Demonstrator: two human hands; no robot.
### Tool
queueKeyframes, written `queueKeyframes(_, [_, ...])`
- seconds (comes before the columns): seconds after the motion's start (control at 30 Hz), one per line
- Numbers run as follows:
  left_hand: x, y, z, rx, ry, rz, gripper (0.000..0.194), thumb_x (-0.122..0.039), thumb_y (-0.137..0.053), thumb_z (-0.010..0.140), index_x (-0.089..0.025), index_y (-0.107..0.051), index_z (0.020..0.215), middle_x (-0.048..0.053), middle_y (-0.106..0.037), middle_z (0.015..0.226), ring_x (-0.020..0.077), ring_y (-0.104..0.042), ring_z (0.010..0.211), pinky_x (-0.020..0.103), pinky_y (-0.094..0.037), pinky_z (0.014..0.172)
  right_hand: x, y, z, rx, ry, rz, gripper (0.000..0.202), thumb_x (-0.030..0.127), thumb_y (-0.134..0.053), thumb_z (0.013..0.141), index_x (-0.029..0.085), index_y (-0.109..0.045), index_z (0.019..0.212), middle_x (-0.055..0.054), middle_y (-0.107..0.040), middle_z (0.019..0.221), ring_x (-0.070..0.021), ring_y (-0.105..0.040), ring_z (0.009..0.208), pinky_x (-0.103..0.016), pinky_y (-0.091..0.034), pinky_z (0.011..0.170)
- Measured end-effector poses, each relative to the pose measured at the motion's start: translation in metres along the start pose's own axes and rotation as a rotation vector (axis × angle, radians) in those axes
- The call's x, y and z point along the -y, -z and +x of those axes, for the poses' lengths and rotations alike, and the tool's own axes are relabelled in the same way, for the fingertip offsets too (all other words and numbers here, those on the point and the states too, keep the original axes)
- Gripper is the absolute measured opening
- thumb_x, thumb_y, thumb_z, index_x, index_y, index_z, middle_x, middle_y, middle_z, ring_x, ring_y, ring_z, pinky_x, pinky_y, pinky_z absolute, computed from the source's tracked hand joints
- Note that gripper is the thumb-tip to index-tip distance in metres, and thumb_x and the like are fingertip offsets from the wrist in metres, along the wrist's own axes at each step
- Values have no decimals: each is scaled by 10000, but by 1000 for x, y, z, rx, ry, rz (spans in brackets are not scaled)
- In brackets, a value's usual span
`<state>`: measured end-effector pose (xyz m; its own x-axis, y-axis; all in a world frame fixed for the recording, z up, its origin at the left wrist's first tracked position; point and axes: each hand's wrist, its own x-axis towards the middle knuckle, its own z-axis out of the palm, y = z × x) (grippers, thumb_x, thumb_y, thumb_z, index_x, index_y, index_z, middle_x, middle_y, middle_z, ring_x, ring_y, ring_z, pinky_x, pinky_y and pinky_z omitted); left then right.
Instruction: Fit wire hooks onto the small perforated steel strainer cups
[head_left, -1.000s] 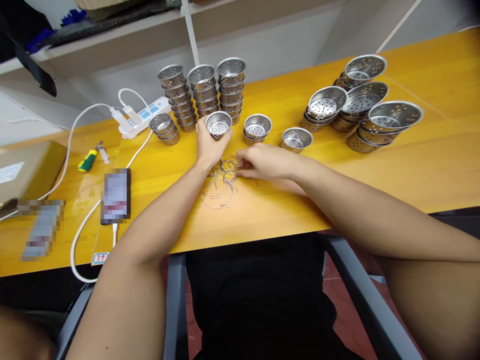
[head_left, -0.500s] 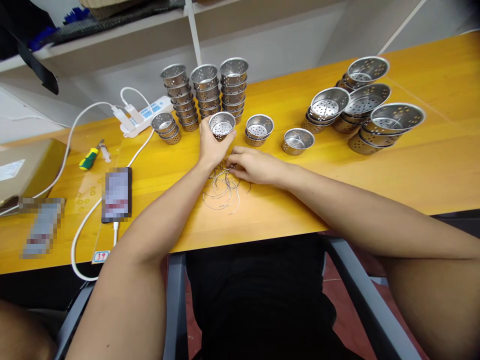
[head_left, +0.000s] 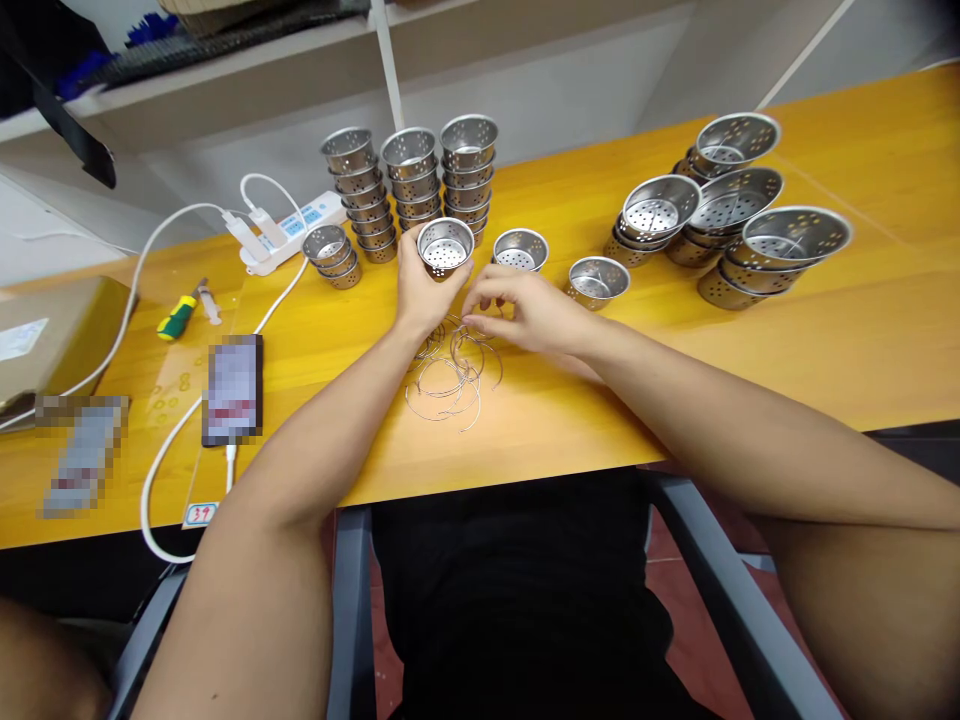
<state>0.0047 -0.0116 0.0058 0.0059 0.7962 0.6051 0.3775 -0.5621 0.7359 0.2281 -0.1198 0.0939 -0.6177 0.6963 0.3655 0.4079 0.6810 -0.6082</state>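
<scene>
My left hand grips a perforated metal cup by its sides, its open top tilted toward me. Just right of it, my right hand has its thumb and fingertips drawn together near the cup's lower side. What those fingers hold, if anything, is too small to make out. Beneath both hands lies a loose tangle of thin curved metal wires on the yellow table. Behind my right hand stands another perforated cup, partly hidden by it, and a single cup sits farther right.
Tall stacks of perforated cups stand at the back; a short stack is beside them. Wider cups are stacked at right. Left are a power strip, a screwdriver, a phone on a white cable and a cardboard box.
My right hand has lifted off the wire pile and moved slightly up and right. The cup in my left hand has risen a little.
</scene>
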Motion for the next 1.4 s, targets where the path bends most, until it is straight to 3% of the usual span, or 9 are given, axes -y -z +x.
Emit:
queueKeyframes(0.17, [-2, -1, -1, -10, -47, -25, 873, -601, -1035, 854, -344, -523, 1513, 102, -622, 1532, 349, -618, 1570, 611, -472, 1419, 3, 4, 0, -118, -10, 157, 298, 554, -739, 1087, 266, -746, 1009, -92, -782, 1058, -295, -711, 1009, -534, -611, 1014])
queueKeyframes(0.33, [-20, 5, 1, 5, -128, -5, 932, -686, -1079, 751, -356, -589, 1471, 84, -614, 1526, 375, -620, 1569, 627, -497, 1414, 9, 6, 3, -201, -146, 624, 583, 816, -892, 918, 291, -660, 1020, -71, -811, 996, -264, -786, 935, -486, -695, 920])
queueKeyframes(0.43, [-29, 8, -1, 14, -116, 10, 893, -692, -1094, 719, -358, -642, 1413, 76, -636, 1482, 384, -638, 1547, 638, -513, 1412, 12, 10, 3, -173, -216, 833, 648, 821, -932, 883, 300, -573, 1021, -69, -837, 998, -257, -840, 937, -454, -725, 850])
queueKeyframes(0.53, [-28, 5, -3, 26, -114, -29, 850, -726, -1048, 774, -359, -628, 1416, 70, -666, 1447, 354, -681, 1501, 618, -552, 1376, 12, 13, 3, -96, -251, 920, 652, 773, -970, 878, 292, -557, 1029, -51, -855, 954, -233, -846, 817, -403, -713, 737])
queueKeyframes(0.7, [-15, -4, -3, 46, -166, -141, 982, -829, -980, 792, -355, -531, 1525, 54, -719, 1412, 319, -743, 1433, 594, -579, 1327, 6, 12, 3, -5, -168, 1020, 608, 693, -978, 934, 266, -561, 1049, -32, -874, 891, -153, -756, 580, -290, -623, 549])
queueKeyframes(0.9, [-10, -7, 1, 41, -237, -174, 1108, -825, -977, 794, -374, -437, 1650, 90, -676, 1541, 320, -742, 1461, 559, -557, 1360, 1, 12, 3, 77, -70, 1039, 479, 575, -944, 1025, 225, -618, 1057, -57, -875, 876, -145, -778, 592, -274, -621, 584])
queueKeyframes(1.1, [5, -10, 2, 60, -281, -121, 1099, -751, -879, 959, -382, -271, 1797, 136, -591, 1668, 364, -597, 1647, 588, -442, 1455, -5, 17, 1, 120, -63, 877, 400, 475, -1032, 951, 163, -784, 991, -61, -868, 870, -89, -688, 603, -243, -569, 579])
queueKeyframes(1.27, [9, -10, 2, 34, -309, -114, 1006, -797, -859, 947, -376, -389, 1731, 122, -564, 1651, 350, -599, 1608, 578, -460, 1431, -10, 20, -2, 207, -94, 773, 388, 482, -1027, 940, 152, -866, 1065, -53, -862, 864, -134, -759, 696, -277, -634, 664])
queueKeyframes(1.4, [4, -6, 3, 19, -316, -82, 996, -809, -942, 852, -367, -497, 1627, 100, -581, 1580, 343, -621, 1540, 584, -469, 1403, -11, 24, -5, 293, -63, 754, 315, 453, -975, 1004, 162, -884, 1085, -1, -795, 742, -87, -633, 560, -234, -510, 528])
